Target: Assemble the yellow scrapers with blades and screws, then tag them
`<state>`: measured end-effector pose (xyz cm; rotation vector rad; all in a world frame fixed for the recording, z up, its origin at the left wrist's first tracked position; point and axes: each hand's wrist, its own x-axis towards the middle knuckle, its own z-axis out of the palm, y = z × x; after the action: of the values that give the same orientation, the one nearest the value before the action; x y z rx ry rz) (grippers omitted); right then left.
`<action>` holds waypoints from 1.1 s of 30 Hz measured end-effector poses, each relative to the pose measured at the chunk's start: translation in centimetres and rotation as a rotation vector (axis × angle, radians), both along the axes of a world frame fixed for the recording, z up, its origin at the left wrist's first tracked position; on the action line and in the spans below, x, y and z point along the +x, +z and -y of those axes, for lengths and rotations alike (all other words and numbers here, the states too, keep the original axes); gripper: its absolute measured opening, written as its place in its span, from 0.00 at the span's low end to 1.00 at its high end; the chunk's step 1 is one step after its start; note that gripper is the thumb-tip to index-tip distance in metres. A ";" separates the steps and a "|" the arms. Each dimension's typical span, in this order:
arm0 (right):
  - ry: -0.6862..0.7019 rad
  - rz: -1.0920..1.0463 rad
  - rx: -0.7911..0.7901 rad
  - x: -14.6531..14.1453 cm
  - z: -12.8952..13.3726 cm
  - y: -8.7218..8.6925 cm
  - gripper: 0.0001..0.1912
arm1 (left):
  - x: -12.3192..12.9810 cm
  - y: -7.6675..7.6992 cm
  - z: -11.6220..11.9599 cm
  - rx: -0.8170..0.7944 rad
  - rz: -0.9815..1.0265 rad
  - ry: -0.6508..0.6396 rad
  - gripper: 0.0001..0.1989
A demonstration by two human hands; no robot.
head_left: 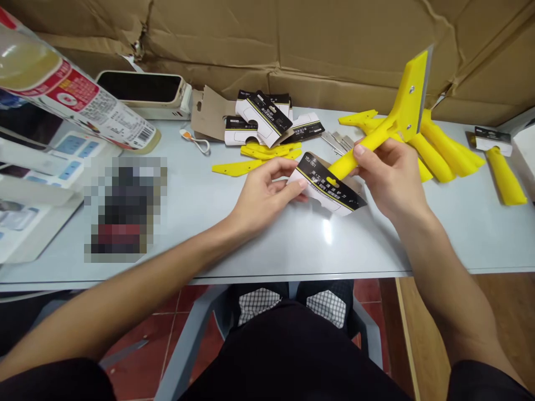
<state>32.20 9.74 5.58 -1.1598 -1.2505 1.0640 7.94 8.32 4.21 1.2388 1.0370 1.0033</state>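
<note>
Right hand [387, 175] grips yellow scraper [397, 120] by handle, blade end up; left hand [267, 192] pinches card sleeve [328, 184] around handle's lower end.

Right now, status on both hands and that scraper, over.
Right hand gripping yellow scraper by the handle, blade up. Left hand pinching black-and-white card sleeve at the handle's end. Loose sleeves and more scrapers behind; nothing between.

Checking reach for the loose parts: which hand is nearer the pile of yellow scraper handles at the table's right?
Right. The right hand, holding a yellow scraper, sits just beside the pile of yellow handles; the left hand holds the cardboard sleeve farther left.
</note>
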 end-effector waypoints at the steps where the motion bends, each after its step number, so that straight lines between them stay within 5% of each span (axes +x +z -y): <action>1: -0.004 0.008 -0.004 0.1 0.0 0.1 0.18 | 0.2 0.0 0.2 0.006 0.002 0.010 0.18; 8: -0.028 -0.028 -0.018 0.2 0.5 1.0 0.09 | 0.3 0.1 0.6 0.030 -0.018 0.067 0.12; 23: 0.049 0.116 -0.057 -0.7 1.1 0.5 0.21 | 0.7 -0.2 1.0 0.056 -0.024 0.086 0.11; 28: 0.097 0.066 -0.115 -0.9 1.4 0.2 0.21 | 0.4 -0.1 0.8 0.073 -0.021 -0.032 0.13; 33: 0.121 0.016 -0.134 -1.2 1.6 0.0 0.22 | 0.4 -0.3 1.0 -0.105 0.165 -0.244 0.28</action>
<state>30.96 8.15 5.62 -1.2074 -1.2915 1.2462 8.31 7.28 3.93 1.1447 0.7797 0.8368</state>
